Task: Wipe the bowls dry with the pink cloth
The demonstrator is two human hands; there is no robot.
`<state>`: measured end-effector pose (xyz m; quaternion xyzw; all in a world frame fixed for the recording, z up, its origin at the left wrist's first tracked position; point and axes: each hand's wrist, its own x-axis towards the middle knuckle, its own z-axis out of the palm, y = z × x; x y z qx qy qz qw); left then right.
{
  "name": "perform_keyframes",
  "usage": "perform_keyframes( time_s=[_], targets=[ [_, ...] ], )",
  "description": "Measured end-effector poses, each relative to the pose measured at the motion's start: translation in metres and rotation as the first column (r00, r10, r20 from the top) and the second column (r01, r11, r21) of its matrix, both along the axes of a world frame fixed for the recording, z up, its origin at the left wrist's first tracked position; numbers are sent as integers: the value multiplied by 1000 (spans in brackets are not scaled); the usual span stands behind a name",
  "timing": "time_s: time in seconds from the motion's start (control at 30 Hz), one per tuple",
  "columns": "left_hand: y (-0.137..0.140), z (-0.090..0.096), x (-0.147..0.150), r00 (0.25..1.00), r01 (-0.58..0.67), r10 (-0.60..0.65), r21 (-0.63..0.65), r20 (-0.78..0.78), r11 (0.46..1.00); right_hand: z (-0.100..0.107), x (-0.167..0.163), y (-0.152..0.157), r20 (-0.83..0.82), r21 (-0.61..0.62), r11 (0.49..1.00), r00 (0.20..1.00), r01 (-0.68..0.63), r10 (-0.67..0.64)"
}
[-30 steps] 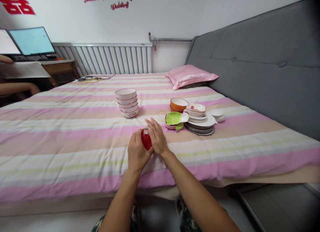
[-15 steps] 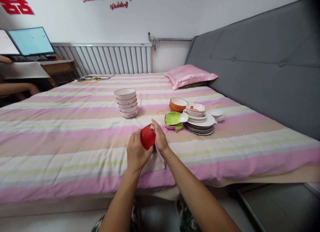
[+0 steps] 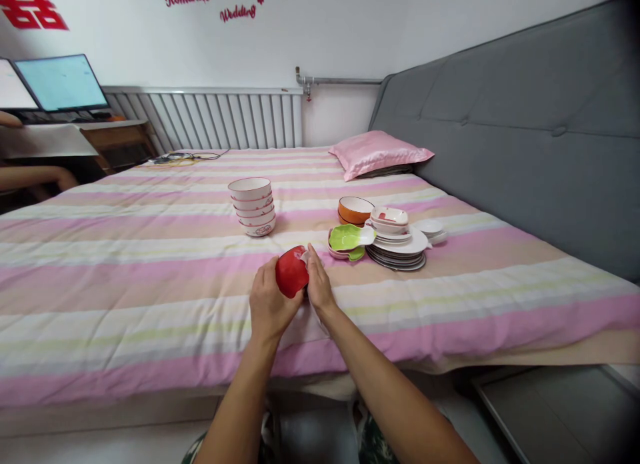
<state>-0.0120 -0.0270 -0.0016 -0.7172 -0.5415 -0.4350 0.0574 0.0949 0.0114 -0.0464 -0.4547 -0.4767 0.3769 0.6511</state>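
Note:
A small red bowl (image 3: 292, 272) is tilted on its side above the front part of the striped bedsheet. My left hand (image 3: 271, 300) grips it from the left, thumb underneath and fingers over the far edge. Against its right side, my right hand (image 3: 319, 283) presses a pale cloth (image 3: 316, 317), fingers together; the cloth hangs below that palm. Most of the cloth is hidden by the bowl and the hands. Just beyond them, to the right, lie green leaf-shaped dishes (image 3: 346, 237).
Several white bowls (image 3: 253, 207) stand stacked beyond my hands. To the right are orange bowls (image 3: 355, 211), a pile of plates (image 3: 397, 256) with small dishes on top, and white spoons (image 3: 433, 228). A pink pillow (image 3: 381, 152) lies farther back. A person's arm (image 3: 37, 176) shows at far left.
The red bowl and both hands have shifted slightly left, and the bowl has turned a little. My right hand still presses the cloth to it. The stacked dishes stay where they were.

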Motion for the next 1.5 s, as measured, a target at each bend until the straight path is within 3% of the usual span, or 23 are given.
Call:
perform_keyframes(
  time_s=[0.2,0.4,0.9,1.07,1.3,1.5],
  targets=[
    [1,-1,-2,1000,-2,2,-11,11,1000,7,-3,-15,162,-65,996,986,55,-44],
    [3,-1,-4,999,-14,15,-18,35,1000,11,-7,-27,338,-35,995,938,93,-76],
    [6,0,-11,996,-47,53,-77,74,996,24,-23,-57,678,130,986,715,108,-168],
    [8,-3,-15,996,4,6,-115,90,993,26,-27,-60,743,168,982,644,83,-181],
    [5,-10,-16,992,-8,43,-288,118,958,28,-30,-61,709,111,990,691,86,-140],
    [3,-1,-8,973,-144,208,-447,96,883,27,-29,-57,597,76,989,789,126,-146]
  ],
)
